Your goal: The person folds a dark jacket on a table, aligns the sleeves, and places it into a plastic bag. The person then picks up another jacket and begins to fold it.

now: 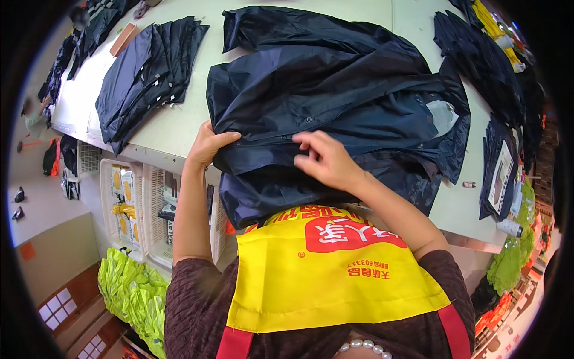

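Observation:
A dark navy rain jacket point(335, 90) lies spread on the pale table in front of me, its collar end toward the right and a sleeve along its far side. My left hand point(207, 146) pinches its hem at the left end of the front closure, thumb on top and the other fingers tucked under the cloth. Over the closure strip hovers or rests my right hand point(326, 160), its fingers bent with a gap between thumb and forefinger; nothing shows in it. A snap button point(309, 119) sits just beyond those fingertips. Inside the collar shows a whitish patch point(442, 116).
Folded dark garments point(149, 75) are stacked at the left of the table point(197, 113). More dark piles point(478, 66) line the right side, near a small cylindrical roll point(509, 228). White plastic crates point(156, 221) with packets stand below the left edge, beside lime-yellow garments point(133, 293).

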{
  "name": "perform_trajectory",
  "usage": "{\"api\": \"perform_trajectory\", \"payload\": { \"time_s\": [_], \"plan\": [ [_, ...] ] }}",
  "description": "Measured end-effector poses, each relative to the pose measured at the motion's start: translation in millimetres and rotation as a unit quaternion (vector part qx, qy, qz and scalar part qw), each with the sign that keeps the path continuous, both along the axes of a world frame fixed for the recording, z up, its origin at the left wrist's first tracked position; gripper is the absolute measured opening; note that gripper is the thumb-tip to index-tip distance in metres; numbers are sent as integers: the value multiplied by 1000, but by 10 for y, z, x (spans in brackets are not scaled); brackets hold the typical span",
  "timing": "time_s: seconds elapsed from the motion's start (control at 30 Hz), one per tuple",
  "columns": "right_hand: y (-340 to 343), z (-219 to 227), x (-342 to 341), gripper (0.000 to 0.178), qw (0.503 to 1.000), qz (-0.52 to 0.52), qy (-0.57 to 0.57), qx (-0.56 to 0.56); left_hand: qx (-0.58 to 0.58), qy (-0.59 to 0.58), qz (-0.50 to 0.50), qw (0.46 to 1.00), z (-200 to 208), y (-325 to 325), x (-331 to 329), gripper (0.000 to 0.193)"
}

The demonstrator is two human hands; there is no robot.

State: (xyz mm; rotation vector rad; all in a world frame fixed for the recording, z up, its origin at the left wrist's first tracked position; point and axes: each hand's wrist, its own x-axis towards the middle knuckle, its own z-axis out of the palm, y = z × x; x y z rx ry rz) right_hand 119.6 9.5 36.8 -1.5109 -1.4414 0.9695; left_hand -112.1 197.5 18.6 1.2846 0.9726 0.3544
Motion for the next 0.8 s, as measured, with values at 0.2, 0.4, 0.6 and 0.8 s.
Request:
{"api": "perform_trajectory", "payload": {
  "time_s": [0.2, 0.4, 0.6, 0.8],
  "plan": [
    [561, -308, -100, 11, 895, 44, -421, 141, 22, -63, 11, 998, 8, -9, 70, 48],
    [563, -263, -217, 11, 870, 46, -459, 174, -44, -172, 42, 983, 50, -45, 88, 49],
    [561, -99, -158, 44, 962, -77, -215, -146, -156, -257, 48, 953, -10, -155, 133, 46],
    [548, -210, -24, 41, 992, -34, -41, -118, -307, -338, 72, 887, -189, -325, 174, 59]
  ]
}}
